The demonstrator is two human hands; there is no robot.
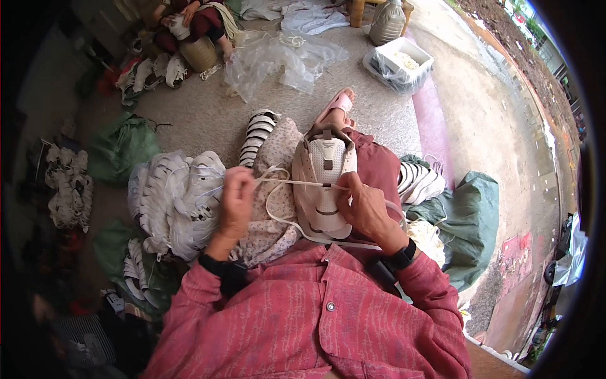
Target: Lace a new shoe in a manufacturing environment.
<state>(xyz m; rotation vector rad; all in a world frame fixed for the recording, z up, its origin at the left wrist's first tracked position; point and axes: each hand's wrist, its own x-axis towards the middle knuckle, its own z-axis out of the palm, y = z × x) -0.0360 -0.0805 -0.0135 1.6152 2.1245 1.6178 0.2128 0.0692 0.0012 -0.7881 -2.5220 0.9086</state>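
A cream shoe upper (pixel 307 210) lies on my lap between my knees, its tongue facing up. A pale shoelace (pixel 297 182) runs taut across it, and a loose length loops down around the shoe's near end. My left hand (pixel 236 202), left of the shoe, is closed with the lace at its fingertips. On the shoe's right side, my right hand (pixel 368 210) pinches the lace near the eyelets. Its fingers partly hide that edge.
A large pile of white shoe uppers (pixel 177 202) sits at my left. Striped white uppers (pixel 421 181) and a green sack (pixel 476 221) lie at my right. Ahead are clear plastic sheeting (pixel 278 63) and a white tub (pixel 404 57). Another person's hands (pixel 183 19) work at far left.
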